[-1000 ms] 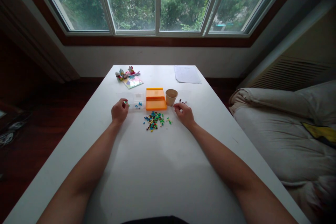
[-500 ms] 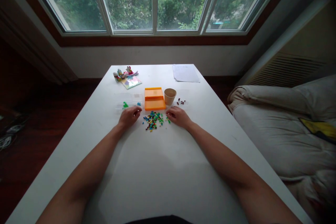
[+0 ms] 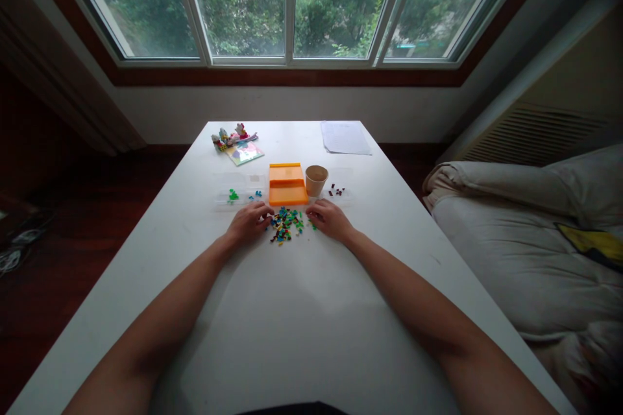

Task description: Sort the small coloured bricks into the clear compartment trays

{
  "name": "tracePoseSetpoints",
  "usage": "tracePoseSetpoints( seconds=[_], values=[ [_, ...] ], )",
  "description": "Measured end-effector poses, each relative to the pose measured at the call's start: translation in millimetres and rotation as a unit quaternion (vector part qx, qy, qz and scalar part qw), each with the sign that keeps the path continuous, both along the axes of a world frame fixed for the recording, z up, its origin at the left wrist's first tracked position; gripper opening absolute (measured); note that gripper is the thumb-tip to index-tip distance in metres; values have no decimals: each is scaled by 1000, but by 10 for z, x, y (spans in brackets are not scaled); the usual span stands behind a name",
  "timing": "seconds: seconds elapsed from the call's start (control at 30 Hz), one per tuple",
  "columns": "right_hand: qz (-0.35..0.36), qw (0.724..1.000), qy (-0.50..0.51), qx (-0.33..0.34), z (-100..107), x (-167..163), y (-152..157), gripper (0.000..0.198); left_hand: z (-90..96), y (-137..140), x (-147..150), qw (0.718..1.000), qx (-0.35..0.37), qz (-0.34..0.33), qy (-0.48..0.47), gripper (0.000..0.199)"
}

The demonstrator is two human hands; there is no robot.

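Observation:
A loose pile of small coloured building bricks [image 3: 285, 228] lies on the white table, with green, blue, yellow and dark red pieces mixed together. My left hand [image 3: 248, 222] rests at the pile's left edge, its fingers curled together at the bricks. At the right edge is my right hand [image 3: 329, 218], fingers bent and closed beside a few green pieces. Whatever the fingertips of either hand hold is too small to make out. Just beyond the left hand, green bricks [image 3: 233, 194] and blue bricks [image 3: 256, 194] sit in a clear plastic tray [image 3: 224, 179].
Behind the pile stand an orange tray [image 3: 288, 194] and a paper cup [image 3: 317, 179]. Dark brown bricks [image 3: 335, 190] lie right of the cup in another clear tray. Farther back are small figures [image 3: 228, 139], a colourful card [image 3: 246, 154] and paper sheets [image 3: 345, 137].
My left hand has moved right, from near the blue bricks to the pile's edge. More blue bricks show in the left tray. My right hand has barely moved.

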State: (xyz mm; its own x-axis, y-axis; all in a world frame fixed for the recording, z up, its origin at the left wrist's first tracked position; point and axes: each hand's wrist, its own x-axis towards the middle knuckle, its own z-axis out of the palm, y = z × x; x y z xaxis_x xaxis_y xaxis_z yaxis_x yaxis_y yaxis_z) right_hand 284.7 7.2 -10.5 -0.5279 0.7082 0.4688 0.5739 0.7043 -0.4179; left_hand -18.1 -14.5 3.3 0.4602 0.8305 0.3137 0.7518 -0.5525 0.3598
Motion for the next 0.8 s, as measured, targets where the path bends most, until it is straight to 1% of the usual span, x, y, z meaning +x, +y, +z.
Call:
tracePoseSetpoints(
  seconds=[0.23,0.33,0.5,0.67,0.8],
  values=[
    [68,998,-12,7,68,-137,-110,11,-6,0,3,1000,-11,0,9,16],
    [71,997,-31,9,72,-181,-135,12,-10,1,1,1000,-12,-2,11,16],
    [44,998,-26,24,114,-275,-234,11,-3,-2,3,1000,-14,1,5,15],
    [81,993,-60,61,141,-450,-377,13,7,-2,7,1000,-15,4,-2,17],
    [77,991,-82,69,132,-484,-396,14,2,3,7,1000,-15,6,-6,17]
  ],
)
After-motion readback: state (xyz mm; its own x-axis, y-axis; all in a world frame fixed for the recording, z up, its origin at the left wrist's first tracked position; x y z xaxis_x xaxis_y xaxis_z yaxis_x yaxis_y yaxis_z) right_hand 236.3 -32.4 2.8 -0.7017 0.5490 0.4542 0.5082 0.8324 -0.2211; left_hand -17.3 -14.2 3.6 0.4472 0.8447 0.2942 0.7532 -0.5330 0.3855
